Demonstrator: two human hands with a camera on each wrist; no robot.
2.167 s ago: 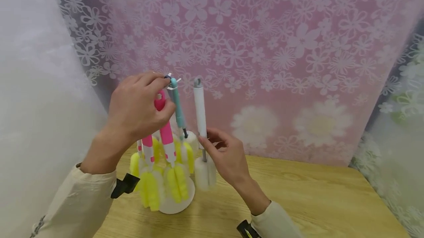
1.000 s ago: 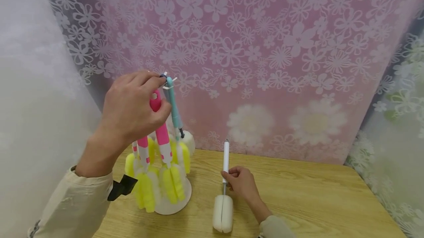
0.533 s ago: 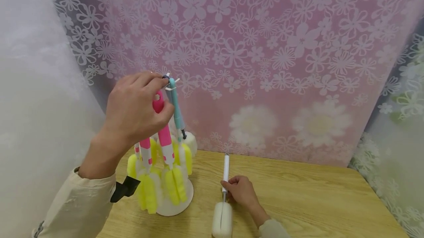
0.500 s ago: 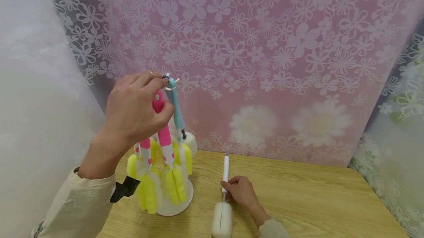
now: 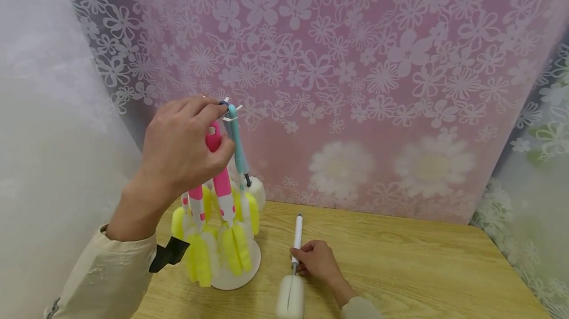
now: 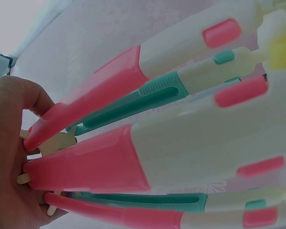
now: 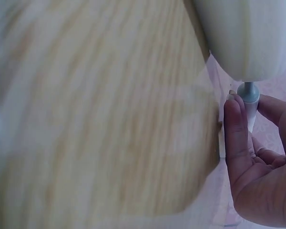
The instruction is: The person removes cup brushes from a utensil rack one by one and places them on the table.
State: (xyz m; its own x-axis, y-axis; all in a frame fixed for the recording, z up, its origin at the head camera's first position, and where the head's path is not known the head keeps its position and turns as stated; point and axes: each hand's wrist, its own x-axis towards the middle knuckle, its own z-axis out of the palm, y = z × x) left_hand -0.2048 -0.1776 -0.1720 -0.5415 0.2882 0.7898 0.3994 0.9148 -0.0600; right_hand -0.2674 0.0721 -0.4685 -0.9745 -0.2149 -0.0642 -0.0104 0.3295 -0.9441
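Watching right hand (image 5: pixel 318 262) pinch white sponge brush (image 5: pixel 297 237), left hand (image 5: pixel 184 143) gripping brush rack (image 5: pixel 240 279) up top.
Foam head (image 5: pixel 297 297) just past the pinch; slack fingers (image 7: pixel 236 126), I'd guess, could let it twist.

Just left of the black angular tab (image 5: pixel 170 254) at the left cuff (image 5: pixel 131 244) is a loose, creased cream left sleeve (image 5: pixel 104 277). Lower and farther left than the tab, a dark grey strip (image 5: pixel 53 308); well right, a cream right sleeve (image 5: pixel 361 308).
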